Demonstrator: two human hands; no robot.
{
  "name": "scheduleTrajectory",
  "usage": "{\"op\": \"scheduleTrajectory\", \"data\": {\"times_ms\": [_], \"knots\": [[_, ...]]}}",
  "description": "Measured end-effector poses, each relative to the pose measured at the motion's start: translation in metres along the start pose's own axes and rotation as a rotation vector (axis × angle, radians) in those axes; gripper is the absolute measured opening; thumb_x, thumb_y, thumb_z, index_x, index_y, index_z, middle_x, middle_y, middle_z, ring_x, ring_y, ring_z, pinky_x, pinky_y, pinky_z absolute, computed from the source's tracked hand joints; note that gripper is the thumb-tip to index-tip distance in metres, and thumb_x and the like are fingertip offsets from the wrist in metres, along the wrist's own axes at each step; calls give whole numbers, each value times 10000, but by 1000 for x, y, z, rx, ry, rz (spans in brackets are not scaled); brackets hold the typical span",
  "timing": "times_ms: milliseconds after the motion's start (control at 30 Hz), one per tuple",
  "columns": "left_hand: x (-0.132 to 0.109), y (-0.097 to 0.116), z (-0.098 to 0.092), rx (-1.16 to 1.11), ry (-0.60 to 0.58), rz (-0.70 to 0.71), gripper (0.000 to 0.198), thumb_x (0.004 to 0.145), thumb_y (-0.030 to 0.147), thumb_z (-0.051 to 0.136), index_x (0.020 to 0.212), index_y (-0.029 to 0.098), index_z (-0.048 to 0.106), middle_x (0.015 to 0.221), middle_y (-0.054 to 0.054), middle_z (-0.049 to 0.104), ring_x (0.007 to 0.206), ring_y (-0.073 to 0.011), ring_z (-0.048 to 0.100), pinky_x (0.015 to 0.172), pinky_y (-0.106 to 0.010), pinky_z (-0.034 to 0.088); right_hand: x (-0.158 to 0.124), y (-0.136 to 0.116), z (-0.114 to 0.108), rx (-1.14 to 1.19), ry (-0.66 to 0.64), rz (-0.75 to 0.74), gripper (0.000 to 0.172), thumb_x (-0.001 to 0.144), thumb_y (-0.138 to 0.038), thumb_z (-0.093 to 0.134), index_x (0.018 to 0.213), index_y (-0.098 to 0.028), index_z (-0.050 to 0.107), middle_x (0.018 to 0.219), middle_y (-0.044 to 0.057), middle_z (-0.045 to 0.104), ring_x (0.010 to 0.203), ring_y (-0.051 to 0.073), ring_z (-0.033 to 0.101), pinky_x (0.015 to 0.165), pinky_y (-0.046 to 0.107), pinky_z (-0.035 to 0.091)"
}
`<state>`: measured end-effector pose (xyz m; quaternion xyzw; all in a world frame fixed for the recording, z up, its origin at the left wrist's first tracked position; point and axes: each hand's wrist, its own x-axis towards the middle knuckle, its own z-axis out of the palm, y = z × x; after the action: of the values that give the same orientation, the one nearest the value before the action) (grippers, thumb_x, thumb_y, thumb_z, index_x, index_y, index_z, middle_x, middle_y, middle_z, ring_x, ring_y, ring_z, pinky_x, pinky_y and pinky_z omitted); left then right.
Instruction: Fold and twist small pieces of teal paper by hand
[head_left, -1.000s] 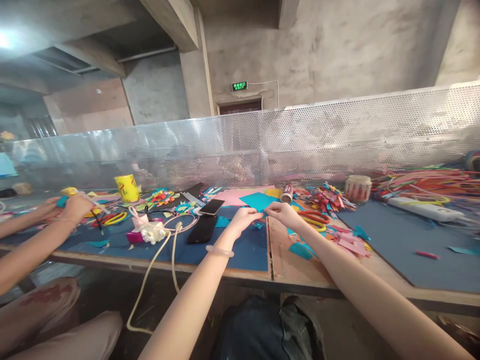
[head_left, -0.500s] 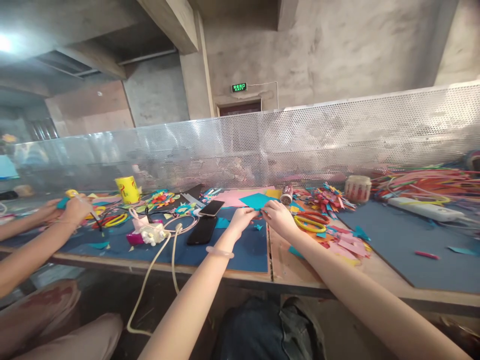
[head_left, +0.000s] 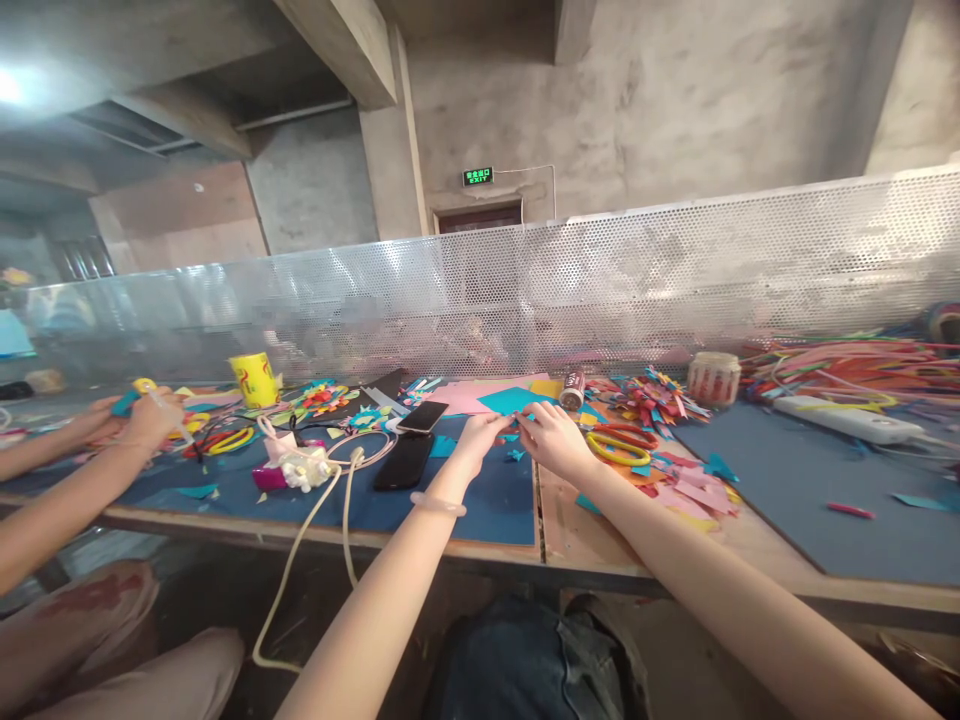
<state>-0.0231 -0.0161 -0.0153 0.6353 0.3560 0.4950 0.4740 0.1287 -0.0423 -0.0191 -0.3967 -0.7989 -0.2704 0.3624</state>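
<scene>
Above the blue mat (head_left: 491, 510), my left hand (head_left: 481, 440) is closed in a pinch and wears a pale bracelet at the wrist. Fingertips almost touching it, my right hand (head_left: 556, 438) is closed too. Whatever lies between the fingers is small and mostly hidden; a bit of blue shows there. Just behind the hands lies a sheet of blue paper (head_left: 504, 398), on top of pink paper (head_left: 463, 396). A small folded blue scrap (head_left: 516, 455) sits on the mat below the fingertips. Scissors with yellow and orange handles (head_left: 619, 450) lie right of my right hand.
Two phones (head_left: 403, 462) and a coiled cable (head_left: 360, 455) lie to the left. Farther left stands a yellow can (head_left: 255, 380), and a co-worker's hand (head_left: 157, 418) holds a yellow-topped tool. Paper scraps (head_left: 694, 485), a jar (head_left: 714, 380) and a power strip (head_left: 847, 418) are at right.
My fingertips have shifted slightly and stay close together. The blue sheet behind them now sits a little lower and flatter in view. The co-worker's hands are almost unchanged.
</scene>
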Motion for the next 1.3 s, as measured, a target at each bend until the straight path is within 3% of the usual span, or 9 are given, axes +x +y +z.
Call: {"op": "scheduleTrajectory", "data": {"times_ms": [133,267,433,600,867,1000,1200,1300], "knots": [[1,-1,1,58,-27,25,284,669,414,599,761,146,625,807,-59,636,847,-184,577,635,-240,388,2,6,-3,333,119,217,276,840,-265,394,874,-174,653,859,89,583,851,196,496,770,316,394],[-1,2,2,113,-50,55,274,671,413,586,685,139,598,706,-28,599,772,-165,563,647,-249,384,3,14,0,651,38,451,282,797,-390,461,750,-187,651,787,56,618,760,178,547,703,304,421],[-3,4,4,136,-85,96,265,669,394,581,693,131,584,692,-15,573,741,-148,545,671,-260,384,1,18,7,902,-22,542,289,724,-442,548,757,-171,642,763,47,655,749,177,591,736,304,431],[-3,3,4,171,-82,121,269,670,392,576,713,127,599,683,-21,576,716,-147,534,660,-266,380,0,18,8,984,-26,587,242,710,-399,570,732,-165,630,732,48,660,746,184,604,748,319,438],[-1,1,4,207,-67,114,277,663,388,585,720,120,625,665,-32,584,687,-152,529,636,-268,376,2,17,4,885,-35,540,228,744,-356,528,810,-170,640,847,49,638,800,170,567,755,306,422],[0,-2,4,232,-98,122,266,661,373,583,716,118,636,653,-31,592,682,-158,528,636,-274,379,3,16,4,756,-39,473,191,747,-333,533,749,-175,640,774,35,609,717,152,547,671,282,426],[0,-2,4,232,-107,108,255,663,343,576,746,111,645,669,-39,601,690,-154,527,642,-269,385,2,13,5,434,84,202,177,802,-270,492,744,-186,637,771,57,577,783,174,520,719,304,418],[0,-2,3,197,-95,117,247,670,339,566,746,118,645,692,-40,606,696,-148,526,646,-266,386,1,10,2,245,61,77,204,823,-245,456,833,-189,651,826,82,585,817,195,507,736,330,403]]}}
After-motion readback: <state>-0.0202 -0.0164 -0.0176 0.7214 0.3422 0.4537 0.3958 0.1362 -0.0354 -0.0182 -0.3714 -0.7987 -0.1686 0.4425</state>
